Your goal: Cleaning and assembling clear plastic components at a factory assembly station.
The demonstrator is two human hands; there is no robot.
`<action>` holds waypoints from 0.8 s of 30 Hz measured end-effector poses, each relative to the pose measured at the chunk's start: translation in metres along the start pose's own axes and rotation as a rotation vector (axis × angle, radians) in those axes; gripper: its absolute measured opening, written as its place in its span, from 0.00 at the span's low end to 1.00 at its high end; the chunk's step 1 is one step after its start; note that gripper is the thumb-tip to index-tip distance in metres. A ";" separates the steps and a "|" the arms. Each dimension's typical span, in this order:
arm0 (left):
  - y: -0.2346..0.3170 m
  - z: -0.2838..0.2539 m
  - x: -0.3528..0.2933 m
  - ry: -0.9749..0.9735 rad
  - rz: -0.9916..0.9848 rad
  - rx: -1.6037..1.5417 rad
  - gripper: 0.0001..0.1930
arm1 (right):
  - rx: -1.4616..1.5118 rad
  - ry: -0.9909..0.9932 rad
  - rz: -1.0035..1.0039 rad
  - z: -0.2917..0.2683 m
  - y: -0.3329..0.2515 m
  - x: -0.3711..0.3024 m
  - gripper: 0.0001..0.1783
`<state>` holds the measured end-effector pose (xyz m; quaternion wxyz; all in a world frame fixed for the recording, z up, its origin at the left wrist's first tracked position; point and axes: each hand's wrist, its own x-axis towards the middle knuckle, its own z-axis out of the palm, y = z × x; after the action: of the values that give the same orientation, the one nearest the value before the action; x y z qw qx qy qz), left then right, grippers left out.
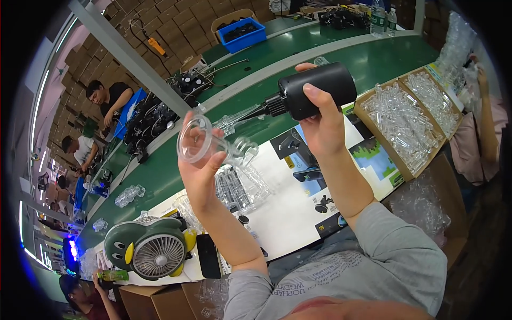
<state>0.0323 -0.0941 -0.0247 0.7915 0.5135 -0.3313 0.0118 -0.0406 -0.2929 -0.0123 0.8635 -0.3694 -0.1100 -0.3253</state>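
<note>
The left hand (198, 178) is closed around a clear part (207, 143), whose round disc lies across the fingers. The right hand (324, 130) grips a black bottle (319, 92), thumb laid along its side, and holds it tilted close to horizontal with the nozzle (273, 106) directed left. Both the clear part and the bottle are above the surface (165, 188). The nozzle tip is near the clear part; contact between them cannot be determined. Below the hands, a cluster of clear parts (246, 188) lies on a white sheet (282, 229) printed with pictures. At the left end of the sheet is a green fan (160, 256) with a yellow beak; a black phone (208, 257) lies just to its right. To the right of the bottle, a carton (408, 173) contains many small clear pieces (392, 114). A blue bin (246, 42) is located on the far side.
</note>
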 end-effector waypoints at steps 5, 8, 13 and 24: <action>-0.005 0.001 -0.002 0.157 0.042 0.135 0.29 | 0.043 -0.082 -0.019 0.001 0.000 -0.002 0.28; -0.009 -0.001 -0.001 0.169 0.041 0.202 0.28 | 0.045 -0.189 -0.046 -0.003 0.003 -0.003 0.36; -0.001 0.004 -0.002 0.167 0.024 0.113 0.28 | 0.041 -0.224 -0.045 0.004 0.001 -0.007 0.34; -0.001 0.030 -0.007 0.243 0.370 0.575 0.28 | -0.129 -0.033 -0.102 0.022 -0.005 -0.032 0.23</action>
<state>0.0115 -0.1169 -0.0215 0.6327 0.6413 -0.3052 0.3086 -0.0676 -0.2642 -0.0076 0.8185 -0.4234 -0.1217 -0.3689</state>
